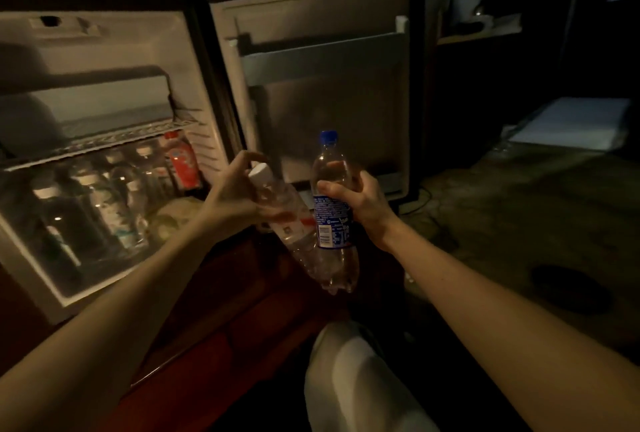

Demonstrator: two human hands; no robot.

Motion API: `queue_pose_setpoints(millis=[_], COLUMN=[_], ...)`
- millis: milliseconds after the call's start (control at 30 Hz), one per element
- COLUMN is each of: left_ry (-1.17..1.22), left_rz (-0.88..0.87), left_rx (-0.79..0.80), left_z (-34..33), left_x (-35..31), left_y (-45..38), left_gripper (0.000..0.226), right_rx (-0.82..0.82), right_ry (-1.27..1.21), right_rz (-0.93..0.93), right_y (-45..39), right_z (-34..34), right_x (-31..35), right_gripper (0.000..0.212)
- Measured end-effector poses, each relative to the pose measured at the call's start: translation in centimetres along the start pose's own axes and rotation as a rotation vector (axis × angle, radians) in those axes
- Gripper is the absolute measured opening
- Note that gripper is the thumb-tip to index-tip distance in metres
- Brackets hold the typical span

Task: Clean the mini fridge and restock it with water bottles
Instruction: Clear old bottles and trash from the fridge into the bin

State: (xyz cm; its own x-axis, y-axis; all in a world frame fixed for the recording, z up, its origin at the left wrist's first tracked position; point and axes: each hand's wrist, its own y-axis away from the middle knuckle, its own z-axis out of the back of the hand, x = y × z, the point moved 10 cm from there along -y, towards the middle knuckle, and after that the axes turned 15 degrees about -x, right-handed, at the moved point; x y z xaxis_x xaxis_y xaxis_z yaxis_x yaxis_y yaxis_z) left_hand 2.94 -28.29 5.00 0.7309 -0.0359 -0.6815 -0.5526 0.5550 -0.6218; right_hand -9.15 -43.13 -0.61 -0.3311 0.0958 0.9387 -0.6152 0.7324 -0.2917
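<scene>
Now 2 bottles aloft: white-capped bottle [277, 209] in curled left hand [235, 189], blue-capped bottle [334, 209] in gripping right hand [360, 199].

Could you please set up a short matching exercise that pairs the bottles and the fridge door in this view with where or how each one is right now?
Things:
1. blue-capped bottle
2. white-capped bottle
3. red-labelled bottle
4. fridge door

States:
A. swung open, shelves bare
B. held upright by the right hand
C. standing inside the fridge, under the wire shelf
D. held tilted by the left hand

Pairs: 1-B, 2-D, 3-C, 4-A
</scene>
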Motion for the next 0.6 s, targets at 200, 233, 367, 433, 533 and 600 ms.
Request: queue_pose_setpoints(millis=[200, 233, 367, 433, 533, 600], left_ry=[0.11, 0.127, 0.179, 0.24, 0.313, 0.34], left_rz=[0.029, 0.041, 0.046, 0.053, 0.044, 0.037], left_rx=[0.131, 0.151, 0.241, 0.28, 0.312, 0.33], left_z=[-9.3, -10.8, -15.8, -18.0, -20.8, -22.7], left_x=[-1.0, -0.6, -1.3, -2.0, -3.6, -4.5], left_y=[1.8, 2.0, 3.0, 3.3, 3.7, 3.9], left_gripper=[0.061, 0.056, 0.055, 0.061, 0.061, 0.058], right_rx=[-0.166, -0.191, -0.29, -0.33, -0.382, -0.41], right_ry=[0.014, 0.019, 0.019, 0.022, 0.035, 0.043], right_rz=[-0.009, -0.009, -0.022, -0.024, -0.032, -0.044], right_y=[1.0, 1.2, 1.9, 2.4, 2.9, 3.3], right_z=[8.0, 9.4, 14.6, 17.0, 20.2, 22.2], right_x=[-0.6, -0.8, -1.1, -1.1, -1.3, -1.5], right_gripper=[0.038, 0.042, 0.058, 0.056, 0.057, 0.055])
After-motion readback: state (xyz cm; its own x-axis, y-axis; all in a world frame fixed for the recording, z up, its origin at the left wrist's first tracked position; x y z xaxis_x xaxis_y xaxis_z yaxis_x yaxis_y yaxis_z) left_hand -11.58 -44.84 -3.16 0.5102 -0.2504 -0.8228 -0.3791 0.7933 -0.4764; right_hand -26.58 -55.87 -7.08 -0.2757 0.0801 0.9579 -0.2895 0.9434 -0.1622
